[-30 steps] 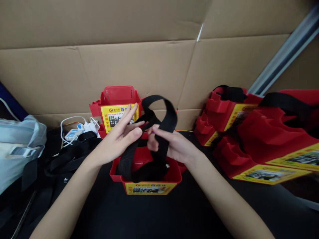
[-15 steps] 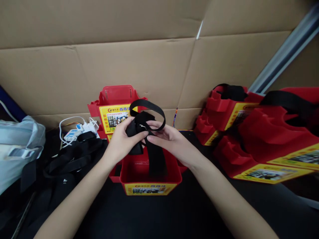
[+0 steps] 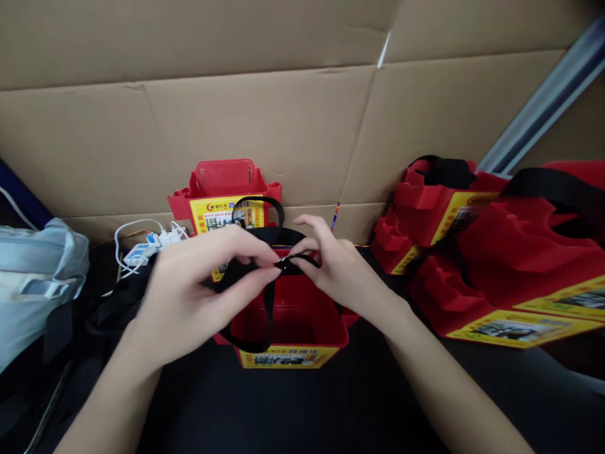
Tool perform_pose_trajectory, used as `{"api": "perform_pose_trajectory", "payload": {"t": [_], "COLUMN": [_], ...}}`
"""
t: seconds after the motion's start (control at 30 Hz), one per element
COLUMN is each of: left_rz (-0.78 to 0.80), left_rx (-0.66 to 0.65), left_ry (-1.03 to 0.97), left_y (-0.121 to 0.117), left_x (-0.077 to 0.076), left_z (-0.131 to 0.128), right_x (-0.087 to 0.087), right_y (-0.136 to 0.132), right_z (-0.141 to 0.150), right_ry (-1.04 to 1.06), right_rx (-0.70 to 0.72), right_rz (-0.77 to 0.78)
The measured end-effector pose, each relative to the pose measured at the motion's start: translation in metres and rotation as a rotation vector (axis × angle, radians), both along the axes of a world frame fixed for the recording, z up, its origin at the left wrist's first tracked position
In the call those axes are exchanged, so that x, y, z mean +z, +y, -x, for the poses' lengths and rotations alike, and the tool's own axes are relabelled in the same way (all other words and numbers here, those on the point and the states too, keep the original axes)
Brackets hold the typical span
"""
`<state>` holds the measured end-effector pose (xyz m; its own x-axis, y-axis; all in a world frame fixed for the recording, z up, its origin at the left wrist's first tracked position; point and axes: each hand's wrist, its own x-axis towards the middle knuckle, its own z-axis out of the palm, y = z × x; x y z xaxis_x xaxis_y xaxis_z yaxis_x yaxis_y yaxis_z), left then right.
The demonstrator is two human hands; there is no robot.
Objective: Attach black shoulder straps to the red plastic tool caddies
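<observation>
Above a red plastic tool box (image 3: 302, 309) with a yellow label, both hands pinch a black webbing strap (image 3: 268, 315). My left hand (image 3: 208, 277) grips it between thumb and forefinger, right at a small shiny metal piece whose kind I cannot make out. Facing it, my right hand (image 3: 343, 271) closes thumb and fingers on the strap close to that metal piece, with its forefinger lifted. One loop of the strap rises behind the hands, and another hangs down over the box's front left rim.
Behind stands another red box (image 3: 227, 180) against a cardboard wall (image 3: 259, 126). More red boxes (image 3: 534, 252) with black straps are stacked at the right. On the left lie a power strip (image 3: 142, 252), black straps and a pale blue bag (image 3: 38, 271). A pen (image 3: 336, 216) stands behind.
The bundled strap has been spread out, with a loop now hanging at the front left. My left hand has turned and come nearer; both hands have shifted their hold to the metal piece.
</observation>
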<state>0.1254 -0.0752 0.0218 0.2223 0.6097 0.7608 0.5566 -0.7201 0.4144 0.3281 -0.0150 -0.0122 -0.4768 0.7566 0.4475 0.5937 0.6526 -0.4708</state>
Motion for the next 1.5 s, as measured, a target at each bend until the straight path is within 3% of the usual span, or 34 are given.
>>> {"api": "perform_pose_trajectory", "payload": {"t": [0.1,0.3,0.43,0.63,0.8,0.93,1.1,1.33,1.43,1.5], "left_rz": [0.101,0.541,0.604,0.676,0.604,0.518,0.441,0.226,0.140,0.172], "left_rx": [-0.113,-0.271,-0.332,-0.347,-0.279,-0.182,-0.116,0.253,0.365,0.389], "left_ry": [0.086,-0.016,-0.093,-0.051,0.144,0.324,0.370,-0.052,-0.106,-0.181], "left_y": [0.015,0.043,0.042,0.041,0.038,0.037,0.046,0.048,0.055,0.061], "left_x": [-0.009,-0.020,-0.018,-0.024,-0.026,-0.025,-0.028,-0.036,-0.036,-0.034], "left_z": [-0.013,-0.010,-0.008,-0.012,-0.010,-0.008,-0.006,-0.016,-0.007,0.003], "right_x": [0.004,0.004,0.000,-0.004,-0.009,-0.013,-0.005,0.020,0.030,0.035], "right_y": [-0.002,-0.001,0.000,0.000,-0.004,-0.004,0.001,-0.001,-0.006,-0.010], "right_z": [-0.002,-0.005,-0.002,0.004,0.015,0.020,0.010,-0.016,-0.031,-0.040], "right_ry": [-0.098,-0.123,-0.087,-0.187,-0.309,-0.329,-0.387,-0.282,-0.309,-0.311], "right_rx": [0.129,0.269,0.295,0.287,0.219,0.187,0.332,0.385,0.417,0.387], "right_rz": [-0.148,-0.335,-0.418,-0.552,-0.654,-0.566,-0.244,-0.042,0.040,0.072]}}
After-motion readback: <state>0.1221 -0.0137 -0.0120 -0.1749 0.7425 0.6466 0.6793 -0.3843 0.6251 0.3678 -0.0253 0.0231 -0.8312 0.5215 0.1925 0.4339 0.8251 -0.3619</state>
